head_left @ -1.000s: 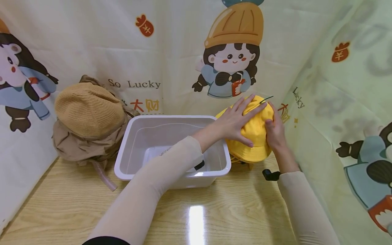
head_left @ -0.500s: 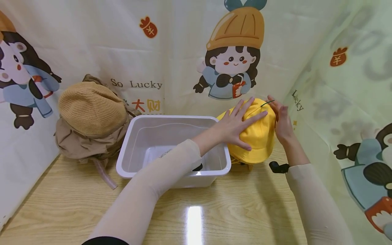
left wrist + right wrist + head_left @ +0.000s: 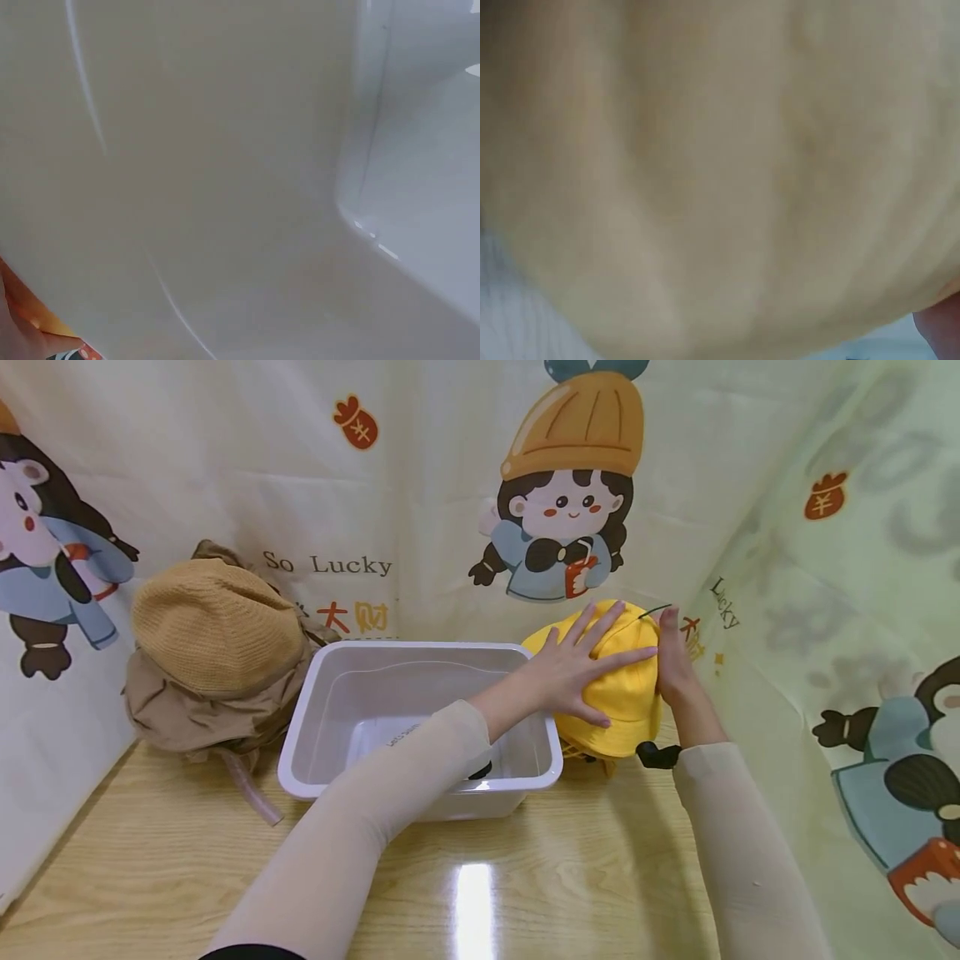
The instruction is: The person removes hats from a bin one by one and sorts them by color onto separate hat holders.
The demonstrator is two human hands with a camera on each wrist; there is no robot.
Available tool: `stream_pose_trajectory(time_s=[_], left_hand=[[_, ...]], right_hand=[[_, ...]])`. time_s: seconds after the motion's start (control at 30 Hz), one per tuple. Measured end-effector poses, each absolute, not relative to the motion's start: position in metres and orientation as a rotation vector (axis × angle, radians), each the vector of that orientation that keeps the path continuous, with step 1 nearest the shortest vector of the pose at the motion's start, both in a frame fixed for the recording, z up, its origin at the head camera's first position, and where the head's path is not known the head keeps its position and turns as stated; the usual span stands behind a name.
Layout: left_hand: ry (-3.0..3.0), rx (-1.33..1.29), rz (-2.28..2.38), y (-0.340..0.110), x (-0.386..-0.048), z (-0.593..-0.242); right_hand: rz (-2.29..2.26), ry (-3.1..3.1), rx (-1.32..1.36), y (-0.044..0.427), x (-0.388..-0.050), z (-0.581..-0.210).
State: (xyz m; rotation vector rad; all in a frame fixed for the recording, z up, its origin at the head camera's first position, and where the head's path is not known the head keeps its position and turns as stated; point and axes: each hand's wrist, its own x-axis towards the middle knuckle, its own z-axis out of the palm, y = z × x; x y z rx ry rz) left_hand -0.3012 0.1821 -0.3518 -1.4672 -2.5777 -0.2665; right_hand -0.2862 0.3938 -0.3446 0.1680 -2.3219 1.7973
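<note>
A yellow cloth hat (image 3: 626,697) with a thin dark cord at its top stands beside the right end of a light grey plastic basin (image 3: 420,646). Spread and straight, the fingers of my left hand (image 3: 566,672) rest on the hat's crown, that arm reaching across the basin. My right hand (image 3: 678,664) lies against the hat's right side; its far fingers are hidden behind the cloth. The basin's wall (image 3: 225,187) fills most of the left wrist view, with a bit of hand at the lower left corner. Blurred pale folds of cloth (image 3: 727,172) fill the right wrist view.
Left of the basin, a tan knitted hat (image 3: 217,627) sits on a brown cloth hat (image 3: 187,718), with a strap (image 3: 253,789) hanging onto the wooden table (image 3: 405,893). Printed curtains (image 3: 435,527) stand close behind and at both sides.
My right hand has shifted along the hat's right side, first drawing outward to the right, then coming back against it. My left hand stays spread on the hat.
</note>
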Motion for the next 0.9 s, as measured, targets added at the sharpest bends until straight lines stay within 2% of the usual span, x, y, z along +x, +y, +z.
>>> stream_pose_trajectory(time_s=[0.17, 0.4, 0.7, 0.9], left_hand=[[-2.632, -1.470, -0.396, 0.181, -0.302, -0.350], [-2.702, -1.418, -0.680, 0.172, -0.313, -0.346], [-2.764, -1.428, -0.674, 0.167, -0.320, -0.346], [-2.764, -1.436, -0.687, 0.168, -0.322, -0.352]], right_hand=[[1.965, -2.241, 0.236, 0.391, -0.280, -0.345], [1.679, -2.167, 0.200, 0.388, -0.267, -0.357], [1.223, -2.489, 0.148, 0.377, -0.255, -0.371], [1.168, -2.506, 0.079, 0.378, -0.253, -0.381]])
